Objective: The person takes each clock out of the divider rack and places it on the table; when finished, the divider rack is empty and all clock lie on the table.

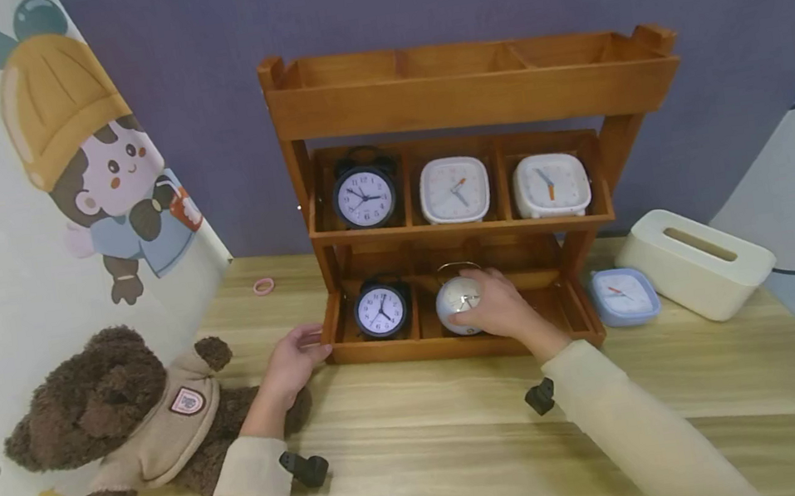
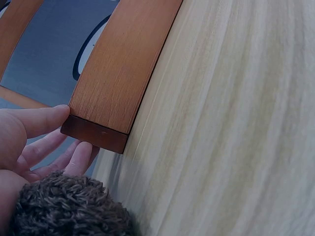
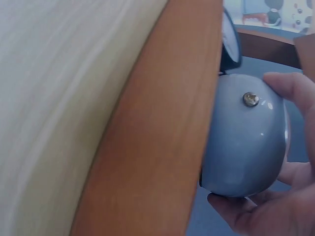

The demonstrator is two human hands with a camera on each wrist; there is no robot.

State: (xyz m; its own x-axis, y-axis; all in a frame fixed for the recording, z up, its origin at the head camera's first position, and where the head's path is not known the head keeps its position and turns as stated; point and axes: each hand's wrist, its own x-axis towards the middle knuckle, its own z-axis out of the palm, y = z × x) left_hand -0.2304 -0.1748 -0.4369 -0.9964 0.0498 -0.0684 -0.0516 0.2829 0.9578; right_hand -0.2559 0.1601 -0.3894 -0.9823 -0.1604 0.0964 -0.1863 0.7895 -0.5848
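My right hand grips a round, pale silver-blue alarm clock with a thin wire handle. Fingers and thumb lie around its body. It sits in the middle compartment of the lower tier of a brown wooden shelf; its face is partly hidden by the hand. At the lower left corner of the shelf, my left hand holds the end of the front board between thumb and fingers. Beside the silver clock, in the left compartment, stands a black round alarm clock.
The middle tier holds another black clock and two white clocks. Right of the shelf are a blue square clock and a cream tissue box. A brown teddy bear lies left, near my left arm; a pink ring lies behind it.
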